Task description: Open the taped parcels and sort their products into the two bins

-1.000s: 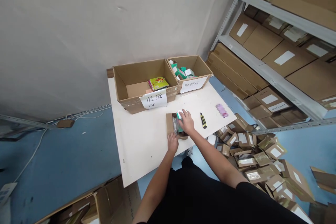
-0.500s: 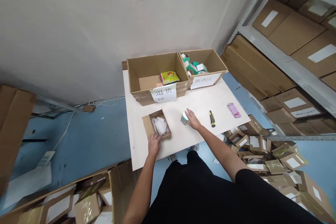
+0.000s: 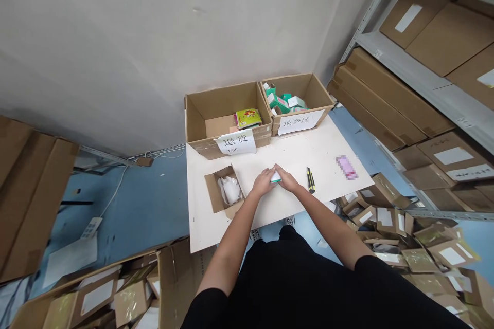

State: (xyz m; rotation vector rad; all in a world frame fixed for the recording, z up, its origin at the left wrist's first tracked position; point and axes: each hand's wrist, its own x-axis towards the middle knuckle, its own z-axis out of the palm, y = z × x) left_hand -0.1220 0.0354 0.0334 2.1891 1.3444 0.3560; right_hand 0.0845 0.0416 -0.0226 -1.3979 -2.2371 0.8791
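Observation:
Between my two hands, just above or on the white table (image 3: 254, 162), is a small white and green box (image 3: 275, 177). My left hand (image 3: 264, 182) grips its left side and my right hand (image 3: 286, 180) its right side, the fingers meeting at the far end and covering much of it. To the left of my hands stands an open cardboard box (image 3: 211, 190) with its flaps up and crumpled white packing (image 3: 230, 189) inside. A yellow and black utility knife (image 3: 311, 180) lies to the right of my right hand.
Two labelled cardboard bins stand at the table's back: the left bin (image 3: 200, 149) holds colourful booklets (image 3: 248, 117), the right bin (image 3: 324, 105) green and white boxes. A blurred pink item (image 3: 346, 167) lies at right. Parcels are heaped on both sides; a shelf (image 3: 405, 54) stands right.
My left hand has left the open cardboard box and moved right to the small box, which my right hand holds too. The cardboard box sits slightly farther left, turned a little.

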